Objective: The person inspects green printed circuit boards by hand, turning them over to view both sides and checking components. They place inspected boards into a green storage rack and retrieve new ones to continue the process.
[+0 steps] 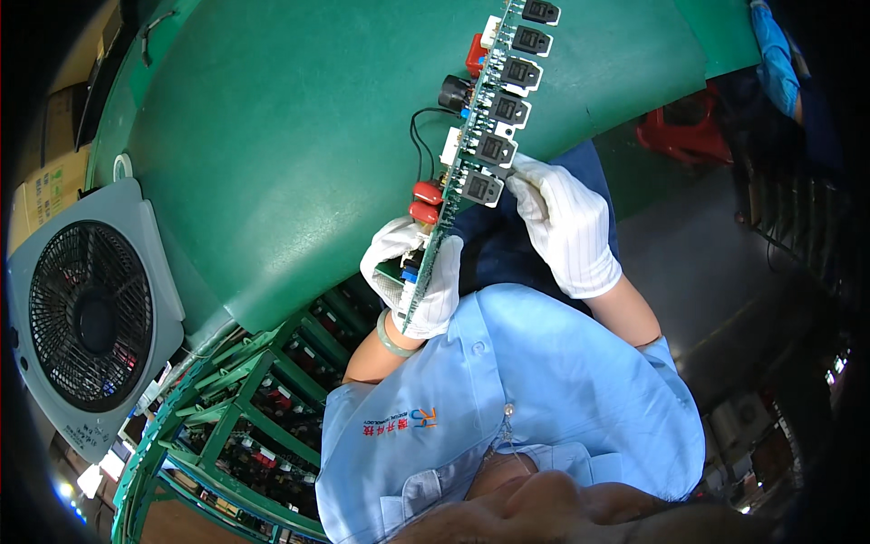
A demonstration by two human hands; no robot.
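Closest to the lens is the person's own light blue shirt [544, 390], filling the lower middle of the view, and just beyond it both gloved hands hold a long green circuit board [476, 145] edge-on in the air, above the near edge of the green table [272, 154]. The left hand [412, 276], in a white glove, is curled shut around the board's lower end, fingers wrapped over the edge beside two red capacitors [424, 202]. The right hand [566, 227] is partly closed, its fingertips pinching the board's far face by the lowest of a row of black sockets [507, 72]. The board hangs clear of the table, held only at its lower end, so its long upper part is unsupported; it looks likely to flex or twist if either grip shifts. The loose black wire [419, 136] looping off the component side could snag on a glove. A slip would probably drop the board onto the green rack [245, 399] of other boards below the table's edge. A grey box fan [91, 313] stands off the table's left edge.
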